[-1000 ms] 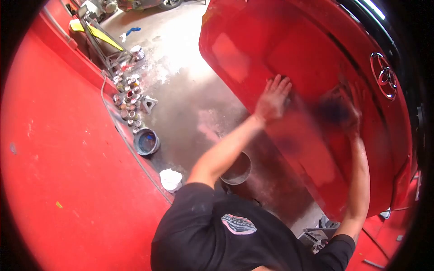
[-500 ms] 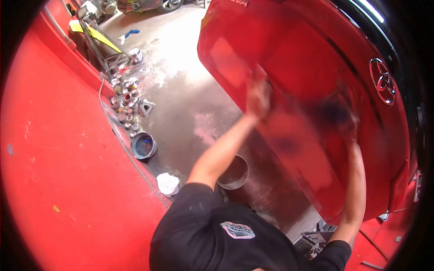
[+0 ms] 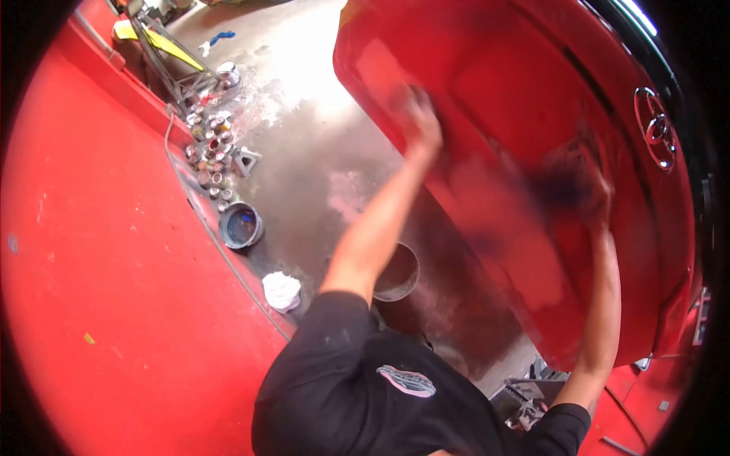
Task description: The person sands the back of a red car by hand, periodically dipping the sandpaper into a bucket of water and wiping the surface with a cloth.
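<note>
A red car tailgate (image 3: 494,91) with a chrome emblem (image 3: 655,128) and lighter red patches slopes across the right half of the view. My left hand (image 3: 420,121) is against its left part, beside a pale patch. Motion smears those fingers, and whatever may be under the palm is hidden. Farther right, my right hand (image 3: 598,186) rests on the panel with fingers stretched upward, partly blurred. A dark reflection shows on the paint beside it.
A large red surface (image 3: 99,251) fills the left side. Along its edge on the floor stand several paint cans (image 3: 214,152), a bucket (image 3: 241,226) and a white bundle (image 3: 281,292). A round container (image 3: 397,272) stands below my left arm.
My left hand has moved up and left along the tailgate. The right hand stays in nearly the same place on the panel. The view has shifted slightly.
</note>
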A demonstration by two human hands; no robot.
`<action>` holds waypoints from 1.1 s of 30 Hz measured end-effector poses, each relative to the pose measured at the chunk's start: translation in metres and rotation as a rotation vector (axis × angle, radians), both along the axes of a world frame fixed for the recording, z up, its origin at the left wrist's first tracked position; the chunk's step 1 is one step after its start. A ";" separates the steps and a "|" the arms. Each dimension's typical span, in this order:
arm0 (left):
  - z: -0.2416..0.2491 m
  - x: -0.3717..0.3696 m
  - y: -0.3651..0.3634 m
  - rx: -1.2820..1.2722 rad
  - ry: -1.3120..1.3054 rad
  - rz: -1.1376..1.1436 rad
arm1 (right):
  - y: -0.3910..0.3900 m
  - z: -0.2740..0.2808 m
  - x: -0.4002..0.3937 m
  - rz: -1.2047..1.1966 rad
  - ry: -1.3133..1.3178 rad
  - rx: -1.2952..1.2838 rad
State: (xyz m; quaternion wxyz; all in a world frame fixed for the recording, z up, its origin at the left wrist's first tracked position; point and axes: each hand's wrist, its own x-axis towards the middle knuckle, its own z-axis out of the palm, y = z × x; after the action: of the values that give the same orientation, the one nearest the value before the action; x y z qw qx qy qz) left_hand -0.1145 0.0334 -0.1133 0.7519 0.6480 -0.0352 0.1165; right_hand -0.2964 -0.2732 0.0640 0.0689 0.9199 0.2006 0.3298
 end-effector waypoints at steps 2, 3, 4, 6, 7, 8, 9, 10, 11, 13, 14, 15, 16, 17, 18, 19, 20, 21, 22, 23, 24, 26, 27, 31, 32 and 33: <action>-0.030 0.056 -0.013 0.464 0.018 0.413 | 0.007 -0.001 -0.002 -0.051 0.039 0.056; -0.031 0.036 -0.020 0.450 -0.016 0.410 | 0.004 -0.005 -0.003 -0.048 0.050 0.061; -0.031 0.001 -0.034 0.439 -0.055 0.407 | -0.001 -0.010 -0.004 -0.057 0.122 0.259; -0.044 -0.112 -0.067 0.503 -0.148 0.259 | 0.002 -0.015 -0.005 -0.061 0.202 0.468; -0.087 -0.154 -0.098 0.547 -0.318 0.306 | 0.008 -0.005 -0.002 -0.032 0.122 0.283; -0.076 -0.214 -0.101 0.382 -0.206 0.041 | 0.011 0.004 -0.001 -0.005 0.046 0.088; -0.077 -0.207 -0.092 0.393 -0.254 0.006 | 0.011 0.008 0.002 0.003 0.047 0.071; -0.082 -0.196 -0.075 0.408 -0.306 -0.033 | 0.010 0.007 0.002 0.009 0.015 0.019; -0.085 -0.163 -0.065 0.485 -0.330 0.059 | 0.009 0.004 0.001 0.012 -0.013 -0.023; -0.062 -0.079 -0.019 0.422 -0.142 0.040 | 0.006 -0.002 0.002 0.002 0.003 -0.009; -0.034 -0.040 0.007 0.269 0.064 -0.067 | 0.003 -0.002 0.001 -0.011 0.010 -0.003; -0.038 0.004 0.014 0.386 0.050 0.054 | 0.003 -0.002 -0.001 -0.023 0.018 -0.002; -0.046 0.024 0.014 0.503 0.042 0.176 | 0.007 -0.002 -0.003 -0.028 0.029 0.005; -0.053 0.011 0.003 0.504 0.046 0.175 | 0.009 -0.001 -0.001 -0.023 0.028 0.012; -0.062 -0.018 -0.018 0.464 -0.047 0.255 | 0.007 -0.002 -0.001 -0.020 0.033 0.016; -0.065 -0.046 -0.038 0.423 -0.158 0.336 | 0.004 -0.002 0.002 0.024 0.007 0.025; -0.067 -0.095 -0.053 0.464 -0.285 0.301 | 0.003 -0.001 0.005 0.069 -0.013 0.030; -0.083 -0.139 -0.078 0.535 -0.343 0.273 | 0.002 -0.003 0.005 0.071 -0.013 0.029; -0.079 -0.188 -0.089 0.506 -0.288 0.088 | 0.002 -0.005 0.004 0.055 -0.032 0.007; -0.082 -0.178 -0.087 0.512 -0.386 0.129 | 0.000 -0.002 0.006 0.046 -0.053 -0.023; -0.087 -0.158 -0.078 0.522 -0.488 0.170 | 0.000 0.000 0.007 0.055 -0.057 -0.033; -0.069 -0.068 -0.046 0.464 -0.317 0.255 | 0.000 -0.002 0.005 0.013 -0.005 -0.040; -0.051 -0.011 -0.015 0.435 -0.183 0.236 | 0.001 -0.003 0.005 0.017 0.000 -0.043; -0.054 0.021 -0.004 0.487 -0.076 0.327 | 0.000 -0.003 -0.001 -0.007 0.022 -0.039; -0.064 -0.018 -0.020 0.440 -0.134 0.342 | 0.002 -0.002 0.004 0.006 0.005 -0.035; -0.080 -0.067 -0.037 0.388 -0.230 0.358 | 0.002 -0.003 0.005 0.013 0.003 -0.029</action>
State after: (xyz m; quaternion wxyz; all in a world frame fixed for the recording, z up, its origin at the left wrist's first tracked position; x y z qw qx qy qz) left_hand -0.1819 -0.0038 -0.1931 0.5725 0.7580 -0.0267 0.3113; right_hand -0.2911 -0.2717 0.0605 0.0799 0.9180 0.2112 0.3261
